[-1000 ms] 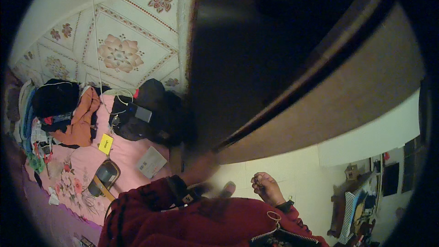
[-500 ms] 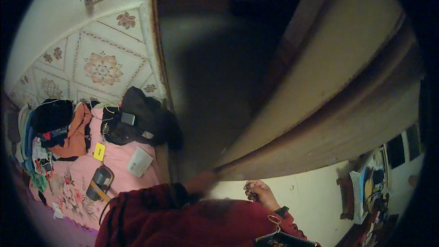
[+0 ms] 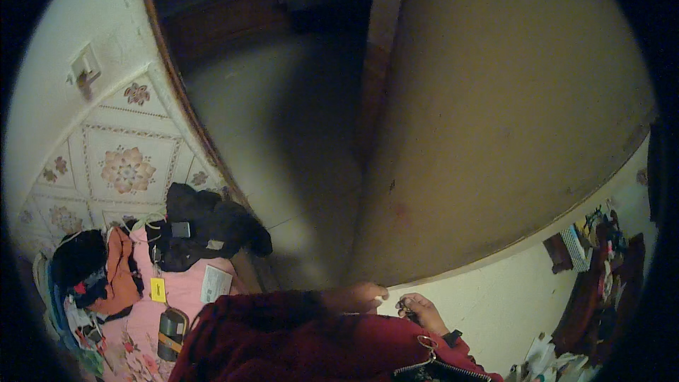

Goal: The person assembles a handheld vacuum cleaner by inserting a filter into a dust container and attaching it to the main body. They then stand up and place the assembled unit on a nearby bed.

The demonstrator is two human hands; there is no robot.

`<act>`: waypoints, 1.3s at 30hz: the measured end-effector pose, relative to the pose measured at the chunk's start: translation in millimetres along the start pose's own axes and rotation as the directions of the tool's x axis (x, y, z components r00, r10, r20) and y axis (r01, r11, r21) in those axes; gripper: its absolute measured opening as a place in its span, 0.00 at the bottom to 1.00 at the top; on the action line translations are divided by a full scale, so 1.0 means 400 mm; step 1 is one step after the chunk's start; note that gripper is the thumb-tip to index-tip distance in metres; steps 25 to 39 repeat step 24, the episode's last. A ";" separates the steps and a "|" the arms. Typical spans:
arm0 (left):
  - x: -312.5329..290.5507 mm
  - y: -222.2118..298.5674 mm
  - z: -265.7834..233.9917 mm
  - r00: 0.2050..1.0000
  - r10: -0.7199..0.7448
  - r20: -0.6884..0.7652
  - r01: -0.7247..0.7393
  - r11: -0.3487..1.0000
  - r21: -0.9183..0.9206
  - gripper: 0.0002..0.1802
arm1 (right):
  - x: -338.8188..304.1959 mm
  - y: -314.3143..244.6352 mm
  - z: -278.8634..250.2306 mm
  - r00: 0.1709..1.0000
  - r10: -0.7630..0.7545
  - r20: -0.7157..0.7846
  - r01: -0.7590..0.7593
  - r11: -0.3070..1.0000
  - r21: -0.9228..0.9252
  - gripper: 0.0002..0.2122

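My left hand (image 3: 364, 296), sleeved in dark red, is held just below the lower edge of a broad brown door (image 3: 495, 113). Its fingers are curled together, with a small pale spot at the tips; whether something is in them is unclear. To its right, my right hand (image 3: 426, 313) is closed around a small dark thing (image 3: 406, 307), too small to name. A dark band circles that wrist. A zip with a ring pull (image 3: 428, 342) shows on the front of my dark red jacket (image 3: 304, 346).
A dim doorway (image 3: 283, 113) opens left of the door. At the lower left, a pink floral bed cover (image 3: 187, 290) bears dark and orange clothes (image 3: 117, 269), a yellow card (image 3: 158, 290), a white packet (image 3: 216, 284) and a dark case (image 3: 172, 332). Cluttered shelves (image 3: 601, 269) stand at the right.
My left hand has come away from the door's edge, moving right toward my right hand. The door now shows its broad face. The bed and wall have shifted down and left in view.
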State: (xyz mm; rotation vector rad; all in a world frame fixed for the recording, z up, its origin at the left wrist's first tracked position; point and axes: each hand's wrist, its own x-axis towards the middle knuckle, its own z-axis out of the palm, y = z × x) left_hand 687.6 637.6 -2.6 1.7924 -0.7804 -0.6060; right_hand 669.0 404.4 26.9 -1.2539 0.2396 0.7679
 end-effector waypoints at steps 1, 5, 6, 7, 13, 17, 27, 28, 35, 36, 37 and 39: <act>0.025 0.003 -0.003 0.986 0.157 -0.048 -0.152 0.984 0.091 0.11 | -0.010 0.005 -0.011 1.000 -0.015 0.010 0.015 1.000 -0.002 0.06; 0.095 0.034 0.013 0.993 0.115 -0.030 -0.114 0.993 0.036 0.13 | -0.048 0.023 -0.061 0.999 0.036 -0.015 -0.037 0.999 -0.015 0.06; 0.114 0.045 0.016 0.990 0.136 -0.038 -0.135 0.991 0.020 0.14 | -0.059 0.030 -0.075 0.999 0.034 -0.021 -0.035 0.998 -0.044 0.06; 0.135 0.057 0.021 0.998 0.070 -0.008 -0.070 0.997 0.014 0.14 | -0.066 0.036 -0.088 0.997 0.072 -0.035 -0.074 0.996 -0.051 0.06; 0.286 0.118 0.039 0.991 0.075 0.115 -0.082 0.995 0.061 0.15 | -0.104 0.087 -0.171 0.984 0.134 -0.114 -0.136 0.991 -0.008 0.05; 0.294 0.096 0.044 0.995 0.048 0.083 -0.050 0.999 0.017 0.16 | -0.139 0.153 -0.243 0.966 0.221 -0.137 -0.221 0.975 0.011 0.07; 0.058 -0.165 -0.010 0.987 -0.134 -0.093 0.133 0.991 -0.021 0.15 | -0.213 0.380 -0.390 0.951 0.299 0.074 -0.216 0.819 -0.531 0.20; 0.058 -0.165 -0.010 0.987 -0.134 -0.093 0.133 0.991 -0.021 0.15 | -0.213 0.380 -0.390 0.951 0.299 0.074 -0.216 0.819 -0.531 0.20; 0.058 -0.165 -0.010 0.987 -0.134 -0.093 0.133 0.991 -0.021 0.15 | -0.213 0.380 -0.390 0.951 0.299 0.074 -0.216 0.819 -0.531 0.20; 0.058 -0.165 -0.010 0.987 -0.134 -0.093 0.133 0.991 -0.021 0.15 | -0.213 0.380 -0.390 0.951 0.299 0.074 -0.216 0.819 -0.531 0.20; 0.058 -0.165 -0.010 0.987 -0.134 -0.093 0.133 0.991 -0.021 0.15 | -0.213 0.380 -0.390 0.951 0.299 0.074 -0.216 0.819 -0.531 0.20; 0.058 -0.165 -0.010 0.987 -0.134 -0.093 0.133 0.991 -0.021 0.15 | -0.213 0.380 -0.390 0.951 0.299 0.074 -0.216 0.819 -0.531 0.20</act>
